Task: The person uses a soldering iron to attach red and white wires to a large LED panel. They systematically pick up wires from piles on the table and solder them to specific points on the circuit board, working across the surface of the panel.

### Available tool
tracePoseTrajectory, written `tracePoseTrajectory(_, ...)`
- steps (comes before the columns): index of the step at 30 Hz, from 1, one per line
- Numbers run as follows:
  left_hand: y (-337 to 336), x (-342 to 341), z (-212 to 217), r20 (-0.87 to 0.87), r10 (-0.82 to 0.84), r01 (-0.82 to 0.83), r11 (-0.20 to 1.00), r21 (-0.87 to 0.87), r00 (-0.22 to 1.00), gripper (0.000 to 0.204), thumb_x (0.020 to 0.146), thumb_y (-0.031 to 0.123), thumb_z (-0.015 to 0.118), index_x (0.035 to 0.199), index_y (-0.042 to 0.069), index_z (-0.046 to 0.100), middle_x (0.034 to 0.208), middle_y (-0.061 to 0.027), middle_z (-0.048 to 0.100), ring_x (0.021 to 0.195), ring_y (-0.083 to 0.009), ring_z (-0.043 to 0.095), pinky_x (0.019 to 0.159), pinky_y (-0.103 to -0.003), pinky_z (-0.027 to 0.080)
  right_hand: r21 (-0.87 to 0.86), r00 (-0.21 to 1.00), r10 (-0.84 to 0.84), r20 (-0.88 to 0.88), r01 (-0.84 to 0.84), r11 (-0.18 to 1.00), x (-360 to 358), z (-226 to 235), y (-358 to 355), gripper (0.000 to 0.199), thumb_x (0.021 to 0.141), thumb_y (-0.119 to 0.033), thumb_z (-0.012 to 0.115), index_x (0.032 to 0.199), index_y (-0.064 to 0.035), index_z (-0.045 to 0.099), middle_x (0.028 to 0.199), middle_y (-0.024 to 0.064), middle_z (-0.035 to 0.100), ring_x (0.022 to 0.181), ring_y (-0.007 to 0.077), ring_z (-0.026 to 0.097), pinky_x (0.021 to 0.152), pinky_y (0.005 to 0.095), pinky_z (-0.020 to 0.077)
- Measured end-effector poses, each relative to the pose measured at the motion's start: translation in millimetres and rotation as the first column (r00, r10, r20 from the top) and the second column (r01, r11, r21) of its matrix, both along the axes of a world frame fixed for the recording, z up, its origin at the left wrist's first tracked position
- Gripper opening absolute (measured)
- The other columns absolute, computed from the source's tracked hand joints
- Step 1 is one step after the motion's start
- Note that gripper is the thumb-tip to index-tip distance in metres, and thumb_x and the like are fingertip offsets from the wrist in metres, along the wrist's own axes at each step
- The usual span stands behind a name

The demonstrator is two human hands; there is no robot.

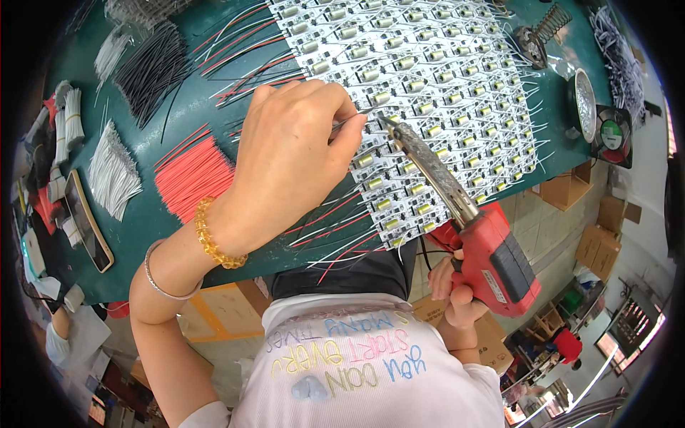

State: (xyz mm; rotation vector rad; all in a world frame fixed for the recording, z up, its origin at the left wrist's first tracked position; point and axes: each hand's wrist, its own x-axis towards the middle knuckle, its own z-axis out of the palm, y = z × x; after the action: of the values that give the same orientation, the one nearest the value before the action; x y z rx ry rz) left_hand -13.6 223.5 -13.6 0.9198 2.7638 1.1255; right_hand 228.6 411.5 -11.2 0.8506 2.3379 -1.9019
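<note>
My left hand [296, 143] pinches a thin black wire [366, 111] over a panel of white circuit boards [446, 89]. Rows of small yellowish cylindrical components and wires cover the panel. In my right hand [459, 296] is a red soldering gun [492, 264], gripped by its handle below the table's near edge. Its long metal barrel slants up and left, and the tip comes close to the wire end at my left fingertips. Whether tip and wire touch is too small to tell. Red, white and black leads stick out from the panel's left side.
Bundles of red wires [193, 175], white wires [114, 171] and black wires [151, 71] lie on the green table [143, 250]. A phone [88, 221] rests at the far left. On the right are a coiled iron stand [546, 36], a round metal dish [584, 105] and a small fan [614, 135].
</note>
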Motion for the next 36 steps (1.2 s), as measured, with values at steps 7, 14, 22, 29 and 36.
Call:
tracePoseTrajectory(7, 1, 0, 0, 0.01, -0.003, 0.003, 1.0, -0.001, 1.0, 0.015, 0.081, 0.014, 0.07, 0.074, 0.003, 0.063, 0.069, -0.0065, 0.062, 0.064, -0.0212, 0.058, 0.067, -0.033, 0.04, -0.006, 0.996, -0.004, -0.092, 0.003, 1.0, -5, 0, -3, 0.038, 0.084, -0.01, 0.061, 0.121, -0.0027, 0.059, 0.107, 0.0079, 0.062, 0.097, 0.0186, 0.057, 0.086, 0.0322, 0.0452)
tracePoseTrajectory(14, -1, 1, 4, 0.035, 0.012, -0.012, 1.0, -0.003, 0.999, 0.011, 0.081, 0.012, 0.07, 0.075, 0.004, 0.066, 0.072, -0.0069, 0.064, 0.066, -0.021, 0.059, 0.07, -0.032, 0.042, 0.12, 0.971, -0.016, -0.24, 0.046, 0.992, -15, -7, -7, 0.071, 0.082, -0.052, 0.062, 0.122, 0.0046, 0.045, 0.06, 0.0004, 0.047, 0.049, 0.0124, 0.045, 0.05, 0.0279, 0.0406)
tracePoseTrajectory(22, -12, -25, 19, -0.12, 0.027, -0.031, 0.999, -0.029, 0.992, 0.008, 0.079, 0.01, 0.071, 0.08, 0.003, 0.07, 0.062, -0.0075, 0.065, 0.065, -0.0179, 0.061, 0.075, -0.028, 0.043, -0.121, 0.925, -0.159, -0.344, 0.124, 0.985, -35, 3, -13, 0.082, 0.081, -0.063, 0.061, 0.122, 0.0056, 0.042, 0.05, -0.0011, 0.044, 0.039, 0.0115, 0.044, 0.043, 0.0261, 0.0386)
tracePoseTrajectory(29, -5, -21, 10, 0.355, 0.106, -0.135, 0.989, 0.058, 0.929, 0.012, 0.081, 0.013, 0.071, 0.078, 0.002, 0.069, 0.065, -0.0064, 0.065, 0.061, -0.0145, 0.057, 0.077, -0.028, 0.039, -0.076, 0.984, -0.066, -0.166, 0.054, 0.996, -20, 5, -7, 0.065, 0.083, -0.043, 0.066, 0.126, 0.0017, 0.048, 0.077, 0.0016, 0.056, 0.066, 0.0121, 0.053, 0.062, 0.0268, 0.044)
tracePoseTrajectory(36, -6, -19, 4, 0.135, 0.04, -0.042, 0.999, 0.013, 0.99, 0.013, 0.08, 0.013, 0.073, 0.075, 0.003, 0.067, 0.063, -0.0044, 0.063, 0.059, -0.0149, 0.053, 0.077, -0.029, 0.038, 0.082, 0.99, 0.053, -0.133, -0.043, 0.996, -23, -3, -9, 0.085, 0.079, -0.067, 0.059, 0.123, 0.0039, 0.041, 0.05, -0.0012, 0.044, 0.042, 0.0127, 0.044, 0.048, 0.0277, 0.0395)
